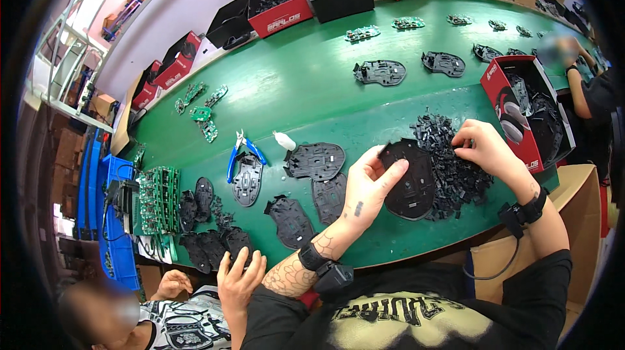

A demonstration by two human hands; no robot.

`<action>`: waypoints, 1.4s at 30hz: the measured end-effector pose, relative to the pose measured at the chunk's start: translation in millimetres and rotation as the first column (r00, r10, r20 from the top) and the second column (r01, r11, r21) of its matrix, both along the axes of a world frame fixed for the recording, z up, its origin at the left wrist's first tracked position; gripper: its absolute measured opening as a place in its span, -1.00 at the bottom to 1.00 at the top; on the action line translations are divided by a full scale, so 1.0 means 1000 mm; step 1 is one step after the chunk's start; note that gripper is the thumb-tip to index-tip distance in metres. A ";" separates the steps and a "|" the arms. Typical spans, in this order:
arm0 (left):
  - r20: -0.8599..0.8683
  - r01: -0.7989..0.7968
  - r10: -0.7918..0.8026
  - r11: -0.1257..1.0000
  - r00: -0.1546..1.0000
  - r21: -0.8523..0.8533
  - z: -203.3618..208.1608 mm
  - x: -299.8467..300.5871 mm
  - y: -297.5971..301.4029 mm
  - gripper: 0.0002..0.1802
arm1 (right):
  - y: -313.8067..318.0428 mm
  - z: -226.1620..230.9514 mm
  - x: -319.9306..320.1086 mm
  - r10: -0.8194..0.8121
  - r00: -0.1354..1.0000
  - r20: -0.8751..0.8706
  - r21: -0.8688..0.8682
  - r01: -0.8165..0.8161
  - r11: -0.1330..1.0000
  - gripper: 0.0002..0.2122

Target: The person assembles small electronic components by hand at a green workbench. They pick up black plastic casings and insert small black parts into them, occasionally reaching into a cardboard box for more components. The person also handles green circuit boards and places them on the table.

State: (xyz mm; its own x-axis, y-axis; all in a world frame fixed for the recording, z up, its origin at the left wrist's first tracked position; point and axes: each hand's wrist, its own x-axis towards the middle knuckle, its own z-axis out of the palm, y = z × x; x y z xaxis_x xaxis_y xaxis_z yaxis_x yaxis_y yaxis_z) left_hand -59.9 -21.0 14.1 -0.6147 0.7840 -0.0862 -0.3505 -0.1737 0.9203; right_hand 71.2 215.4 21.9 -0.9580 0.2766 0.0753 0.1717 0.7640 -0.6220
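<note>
My left hand [370,192] grips a black plastic mouse shell [409,184] at its upper left edge, thumb lying on its inner face. Just right of the shell spreads a heap of small black plastic parts [459,184]. At the heap's upper right my right hand [483,147] has thumb and fingertips pinched together. Whatever lies between those fingers is too small to make out. Left of my left hand rest more black shells, among them one shell [315,161] with its inside up and another [290,221] nearer me.
Blue-handled cutters [245,155] lie on a shell, near a small white bottle [284,141]. A red box [514,112] of black parts stands at right. Green circuit boards [159,200] are stacked at left. A co-worker's hand [241,280] touches shells at lower left; another person sits far right.
</note>
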 end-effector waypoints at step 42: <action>-0.028 0.088 -0.090 0.993 0.996 -0.080 0.001 0.005 0.002 -0.57 | -0.066 0.031 0.003 0.155 0.959 -0.236 -0.331 -0.229 0.916 -0.89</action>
